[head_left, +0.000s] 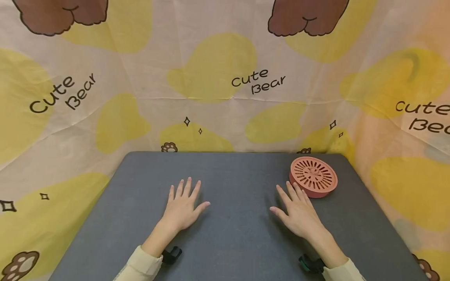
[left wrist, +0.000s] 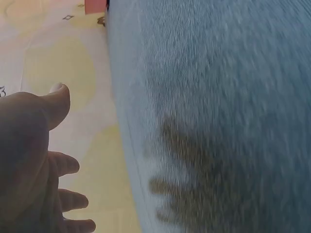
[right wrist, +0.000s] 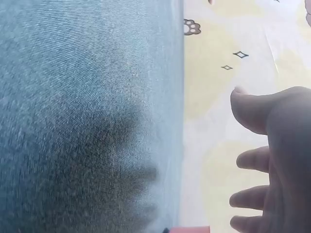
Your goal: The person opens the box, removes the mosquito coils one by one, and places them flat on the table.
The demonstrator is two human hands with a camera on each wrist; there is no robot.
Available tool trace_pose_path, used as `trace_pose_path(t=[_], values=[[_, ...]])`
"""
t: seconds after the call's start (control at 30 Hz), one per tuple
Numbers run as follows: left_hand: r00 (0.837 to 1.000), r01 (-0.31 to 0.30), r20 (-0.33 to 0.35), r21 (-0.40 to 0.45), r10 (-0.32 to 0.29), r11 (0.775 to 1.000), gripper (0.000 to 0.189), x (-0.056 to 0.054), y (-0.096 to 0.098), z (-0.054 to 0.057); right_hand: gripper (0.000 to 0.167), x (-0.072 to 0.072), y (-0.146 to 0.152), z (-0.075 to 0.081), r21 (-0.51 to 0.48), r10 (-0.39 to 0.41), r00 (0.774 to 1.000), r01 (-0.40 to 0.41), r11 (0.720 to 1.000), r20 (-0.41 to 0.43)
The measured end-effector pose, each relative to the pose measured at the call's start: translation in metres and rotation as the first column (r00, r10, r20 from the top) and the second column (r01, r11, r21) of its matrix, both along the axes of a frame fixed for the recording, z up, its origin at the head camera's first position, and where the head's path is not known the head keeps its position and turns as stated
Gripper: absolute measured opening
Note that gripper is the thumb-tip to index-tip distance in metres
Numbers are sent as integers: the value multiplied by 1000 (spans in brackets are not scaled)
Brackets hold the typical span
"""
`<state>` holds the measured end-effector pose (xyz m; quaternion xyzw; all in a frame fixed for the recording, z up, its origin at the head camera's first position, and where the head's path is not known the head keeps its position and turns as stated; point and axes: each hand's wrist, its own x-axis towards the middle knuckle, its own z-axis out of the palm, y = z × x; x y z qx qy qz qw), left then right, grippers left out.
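Note:
Both hands are spread palm down above a blue-grey table (head_left: 232, 234), casting shadows on it. The left hand (head_left: 181, 210) is left of the middle with its fingers apart and nothing in it. Over the right half, the right hand (head_left: 299, 212) also has straight, parted fingers and holds nothing. Just beyond its fingertips lies a round pink box (head_left: 314, 176) with a slotted lid, which the fingers slightly overlap in the head view. In the right wrist view only a sliver of the pink box (right wrist: 190, 229) shows at the bottom edge.
A cloth (head_left: 211, 70) printed with yellow patches, bears and lettering hangs behind the table and along both sides. The table's back edge (head_left: 228, 152) meets this cloth. Black straps (head_left: 171, 255) sit at the wrists, below pale sleeves (head_left: 138, 265).

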<state>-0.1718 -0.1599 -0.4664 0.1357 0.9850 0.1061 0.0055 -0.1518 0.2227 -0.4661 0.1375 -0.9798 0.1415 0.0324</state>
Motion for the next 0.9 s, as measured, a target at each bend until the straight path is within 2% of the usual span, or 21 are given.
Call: trace_pose_path(t=[0.3,0.5,0.9], values=[[999,40,-27,50,-38,998,79,-9,23,-6,76,-4,19,6,-9,-4,999,3,1000,-38],[996,90,-8,89,-89,992,76,-14,42,-9,69,-4,38,8,-38,-36,996,34,999,-77],[982,182,17,216,-190,959,67,-29,83,-4,53,-5,69,16,-97,-130,973,113,989,-189]])
